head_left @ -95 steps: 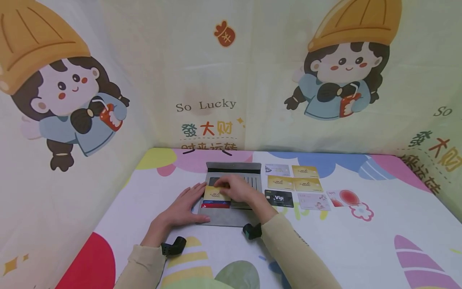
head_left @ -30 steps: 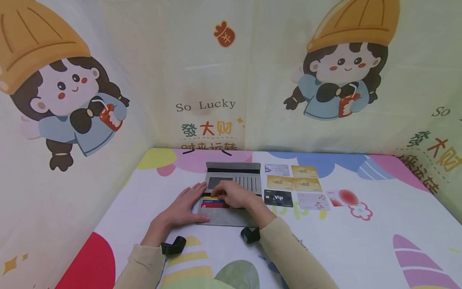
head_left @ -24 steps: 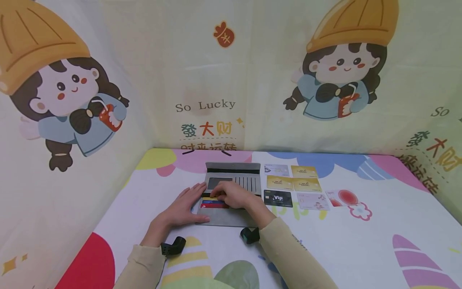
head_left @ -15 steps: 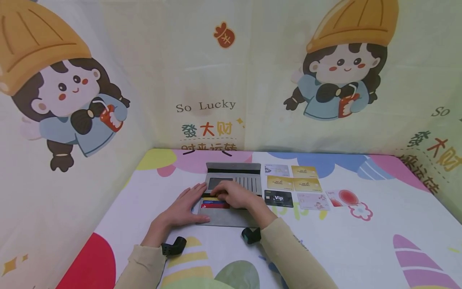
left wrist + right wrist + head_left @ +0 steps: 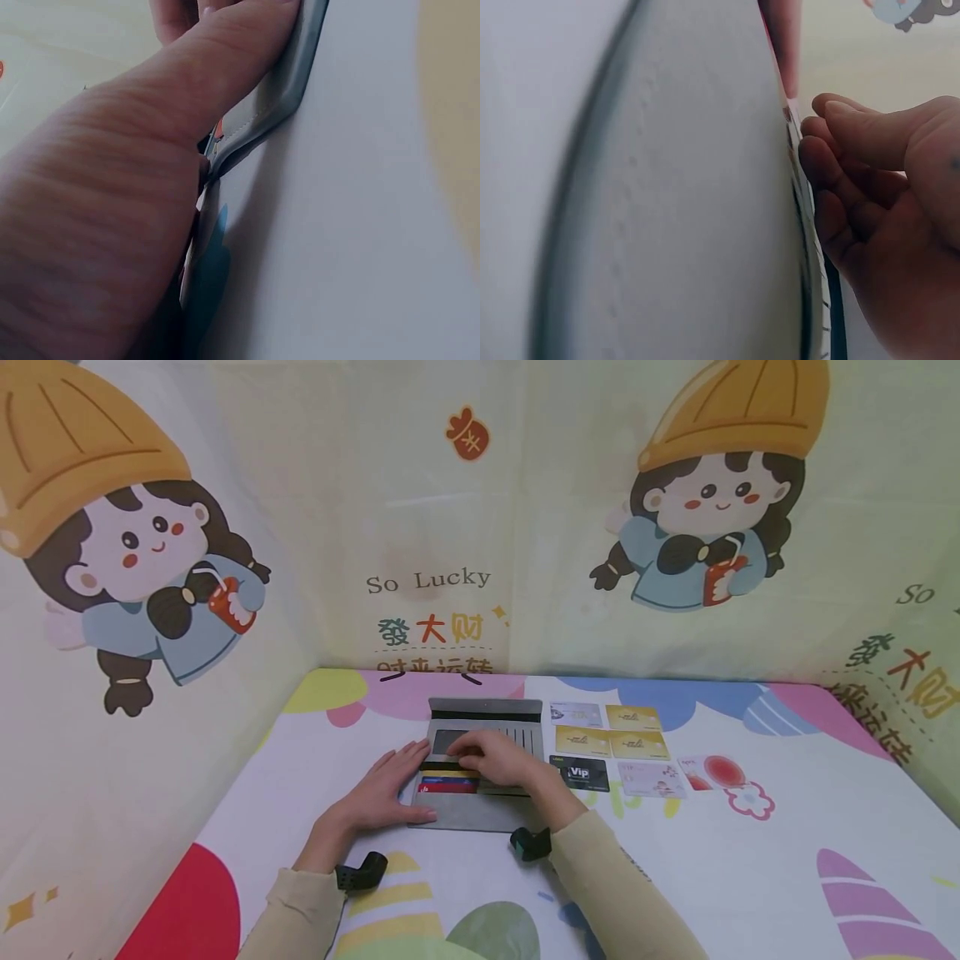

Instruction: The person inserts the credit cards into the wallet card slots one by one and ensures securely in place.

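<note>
Left hand (image 5: 382,793) lies flat, fingers straight, pressing the open grey wallet (image 5: 480,810) on the table. Right hand (image 5: 498,758) hovers curled over its slots, apparently holding nothing; yellow card (image 5: 448,772), blue and red cards tucked inside.

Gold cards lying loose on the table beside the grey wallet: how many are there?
3: one at the back right, two side by side in front of it. None seems hidden.

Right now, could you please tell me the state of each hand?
Left hand: open, fingers flat, pressing on the grey card wallet.
Right hand: fingers curled on the wallet's card slots; whether it holds anything cannot be told.
</note>
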Tool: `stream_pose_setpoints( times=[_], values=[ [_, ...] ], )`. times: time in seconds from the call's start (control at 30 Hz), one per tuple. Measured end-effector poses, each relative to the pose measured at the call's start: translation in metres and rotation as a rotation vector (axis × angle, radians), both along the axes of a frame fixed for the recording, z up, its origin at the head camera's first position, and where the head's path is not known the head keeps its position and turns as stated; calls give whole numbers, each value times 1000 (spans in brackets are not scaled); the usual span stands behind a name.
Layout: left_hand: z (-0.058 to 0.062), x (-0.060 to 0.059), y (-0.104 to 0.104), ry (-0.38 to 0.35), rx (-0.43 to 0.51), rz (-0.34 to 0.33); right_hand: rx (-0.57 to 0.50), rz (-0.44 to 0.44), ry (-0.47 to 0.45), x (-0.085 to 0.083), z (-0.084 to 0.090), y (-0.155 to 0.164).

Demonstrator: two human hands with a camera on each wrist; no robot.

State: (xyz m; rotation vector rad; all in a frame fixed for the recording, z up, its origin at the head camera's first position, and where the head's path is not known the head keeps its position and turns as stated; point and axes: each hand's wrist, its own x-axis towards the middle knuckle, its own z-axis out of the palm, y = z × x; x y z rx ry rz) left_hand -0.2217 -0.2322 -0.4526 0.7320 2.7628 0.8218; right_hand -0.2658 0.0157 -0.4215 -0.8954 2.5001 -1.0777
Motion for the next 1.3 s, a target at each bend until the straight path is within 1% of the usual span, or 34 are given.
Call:
stream_pose_setpoints(
  times=[0.2,0.33,0.63,0.93,1.0,1.3],
  values=[
    [0,0,0,-4,0,2,-16,-12,-14,1,3,10],
    [0,0,1,-12,-13,13,-25,-32,-18,2,4,16],
    [0,1,2,-2,-18,20,-39,-82,-27,1,5,35],
    [0,1,2,9,-14,24,-144,-94,-58,-1,8,58],
    [0,1,3,6,-17,26,-153,-101,-68,-1,8,64],
    [-3,-1,2,9,-20,23,-127,-153,-60,4,8,86]
  ],
)
